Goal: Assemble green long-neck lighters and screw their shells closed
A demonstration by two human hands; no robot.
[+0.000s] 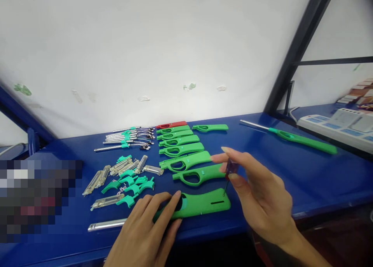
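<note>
A green long-nosed lighter (204,205) lies on its side near the table's front edge, its metal tube (108,224) pointing left. My left hand (150,224) rests over its trigger end, fingers closed around the body. Between thumb and fingers, my right hand (259,193) grips a small screwdriver (232,168) with a dark reddish handle. The screwdriver stands nearly upright, and its tip meets the right end of the lighter, at a screw spot beside a dark slot. Just behind lies a row of green handle shells (208,173).
A red shell (171,125) tops the row. To the left are metal tubes with wires (125,136), clear fuel tanks (99,179) and teal triggers (132,189). A whole lighter (305,142) lies at right, near a white power strip (338,129). A white wall stands behind.
</note>
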